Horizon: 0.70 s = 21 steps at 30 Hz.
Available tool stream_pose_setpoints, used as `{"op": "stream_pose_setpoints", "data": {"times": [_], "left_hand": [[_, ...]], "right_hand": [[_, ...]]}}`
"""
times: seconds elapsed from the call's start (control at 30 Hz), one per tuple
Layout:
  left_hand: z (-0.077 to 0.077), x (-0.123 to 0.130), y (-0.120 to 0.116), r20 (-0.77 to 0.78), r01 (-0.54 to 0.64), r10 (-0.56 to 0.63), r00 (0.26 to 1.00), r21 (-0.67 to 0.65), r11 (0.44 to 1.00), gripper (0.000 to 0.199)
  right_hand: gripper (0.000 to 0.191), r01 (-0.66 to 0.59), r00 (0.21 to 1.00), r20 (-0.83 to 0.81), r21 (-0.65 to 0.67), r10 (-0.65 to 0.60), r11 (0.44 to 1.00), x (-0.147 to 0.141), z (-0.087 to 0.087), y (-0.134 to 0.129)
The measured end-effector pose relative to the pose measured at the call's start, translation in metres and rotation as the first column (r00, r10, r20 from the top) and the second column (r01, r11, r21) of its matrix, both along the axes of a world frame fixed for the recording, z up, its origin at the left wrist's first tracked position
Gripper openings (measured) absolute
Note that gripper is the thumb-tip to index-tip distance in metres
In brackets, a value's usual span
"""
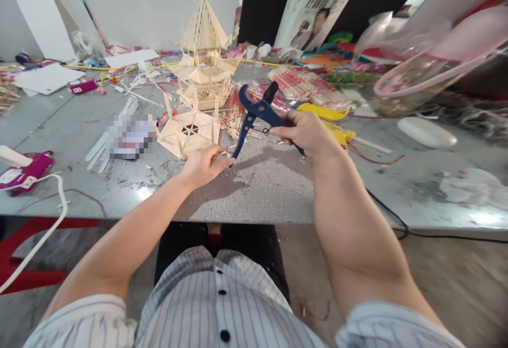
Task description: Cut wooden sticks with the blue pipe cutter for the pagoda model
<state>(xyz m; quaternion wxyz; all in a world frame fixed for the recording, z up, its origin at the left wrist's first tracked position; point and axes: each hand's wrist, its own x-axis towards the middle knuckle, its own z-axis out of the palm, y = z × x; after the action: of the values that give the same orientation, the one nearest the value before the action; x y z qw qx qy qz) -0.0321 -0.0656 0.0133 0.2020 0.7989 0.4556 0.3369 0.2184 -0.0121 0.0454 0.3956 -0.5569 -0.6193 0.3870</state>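
Observation:
My right hand [304, 131] is wrapped round one handle of a blue hand cutter [260, 109], which has a hooked jaw and a dark jaw. The cutter's handles are spread wide above the table. At the tip of the other handle, my left hand [204, 167] is closed in a pinch, thumb against the handle end; a small pale bit shows by its fingertips. Just behind that hand lies a hexagonal stick base [170, 133] with short upright posts. Farther back stands a tiered pagoda model [204, 72] made of wooden sticks.
Left of the base are a blurred-out phone-like item [133, 136] and pale strips [101, 141]. A purple glue gun-like tool [29, 170] with a white cord lies far left. Wrapped stick bundles [305, 83], yellow plastic [337, 131] and a white oval object [426, 132] lie to the right.

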Motion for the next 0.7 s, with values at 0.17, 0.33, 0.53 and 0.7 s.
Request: {"op": "stream_pose_setpoints", "data": {"times": [0.17, 0.33, 0.53, 0.7], "left_hand": [[-0.002, 0.0, 0.001, 0.042, -0.033, 0.037, 0.998, -0.094, 0.995, 0.031], [0.0, 0.0, 0.0, 0.044, -0.001, 0.003, 0.999, -0.053, 0.999, 0.026], [0.002, -0.001, -0.004, 0.018, 0.015, -0.016, 1.0, 0.035, 0.999, 0.027], [0.001, 0.0, -0.006, 0.034, 0.106, -0.109, 0.993, 0.082, 0.991, 0.028]], "right_hand": [[0.027, -0.184, 0.954, -0.243, -0.017, 0.174, 0.983, -0.01, 0.002, -0.009], [0.026, -0.347, 0.864, -0.408, -0.056, 0.296, 0.936, -0.018, 0.001, -0.015], [0.024, -0.512, 0.734, -0.548, -0.058, 0.402, 0.857, -0.029, -0.004, -0.021], [0.042, -0.659, 0.648, -0.58, -0.103, 0.493, 0.745, -0.037, -0.012, -0.027]]}}
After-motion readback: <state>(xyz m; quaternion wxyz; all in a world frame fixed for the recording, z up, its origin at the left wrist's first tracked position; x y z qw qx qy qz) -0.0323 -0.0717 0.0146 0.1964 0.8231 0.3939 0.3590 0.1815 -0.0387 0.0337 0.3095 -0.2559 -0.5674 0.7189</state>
